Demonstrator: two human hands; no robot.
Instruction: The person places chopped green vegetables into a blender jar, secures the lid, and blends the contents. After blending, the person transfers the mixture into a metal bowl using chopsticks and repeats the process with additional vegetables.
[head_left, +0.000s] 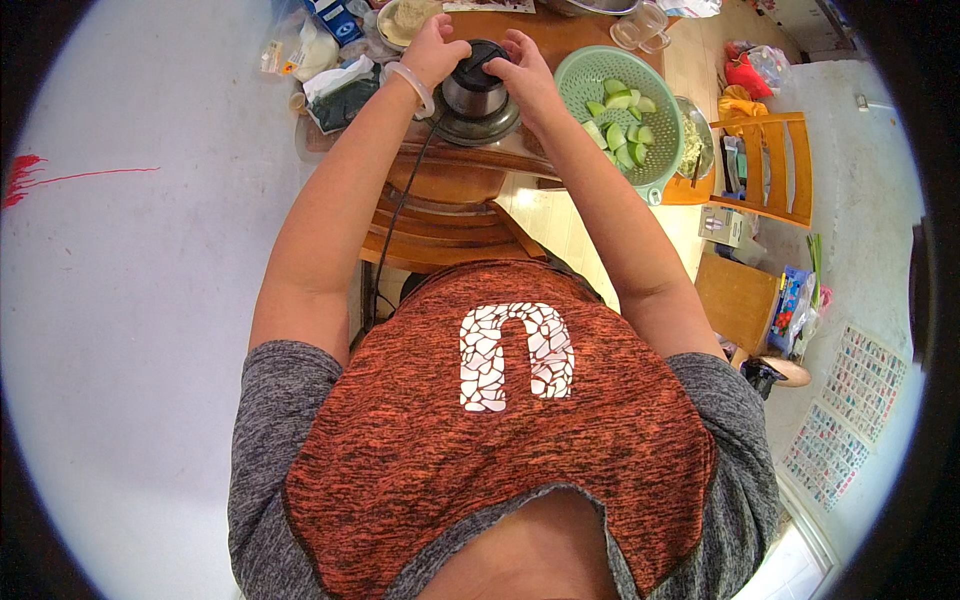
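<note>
Before me at the table's near edge stands a small electric appliance with a metal body (474, 97), which looks like a grinder. It has a black lid (478, 66) and a wide, dark round base (480, 129). My left hand (435, 56), with a pale bangle (414, 88) at the wrist, has its thumb at the lid's left edge; how firmly its fingers press is unclear. From the other side my right hand (529, 79) grips the lid, thumb over the rim and fingers curled behind. A black cord (409, 180) runs down from the base.
Right of the appliance, a green colander (664, 142) holds cut pale-green vegetable pieces (619, 135). Beside it sits a bowl of shreds (690, 146). Glass mugs (639, 30) stand farther back. Bags and packages (341, 97) crowd the left. A wooden chair (442, 232) stands between me and the table (525, 154).
</note>
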